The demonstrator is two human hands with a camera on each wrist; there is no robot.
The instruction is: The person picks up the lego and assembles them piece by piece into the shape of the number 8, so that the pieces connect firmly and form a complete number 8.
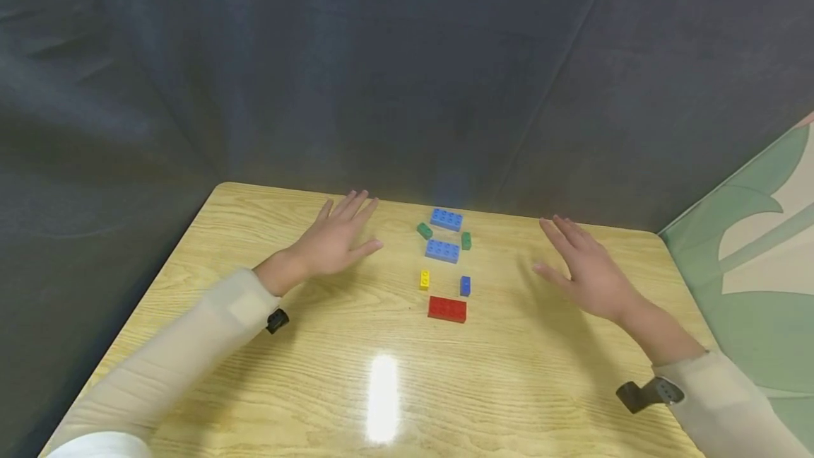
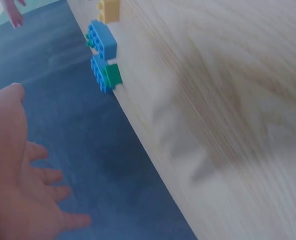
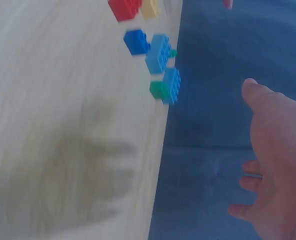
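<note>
Several toy building bricks lie apart from one another in the middle of the table. Farthest back is a light blue brick [image 1: 446,219], with a second light blue brick [image 1: 441,251] in front of it. Two small green bricks [image 1: 425,231] lie at either side between them. Nearer sit a small yellow brick [image 1: 425,280], a small dark blue brick [image 1: 466,286] and a red brick [image 1: 447,309]. Left of the bricks, my left hand [image 1: 333,239] hovers with fingers extended, holding nothing. To their right, my right hand [image 1: 588,271] is likewise raised above the table, fingers straight and nothing held.
The wooden table [image 1: 305,373] has its back edge against a dark curtain [image 1: 381,76]. A green and white patterned panel [image 1: 757,267] stands beyond the right edge. Black wrist devices [image 1: 649,394] are strapped under both sleeves.
</note>
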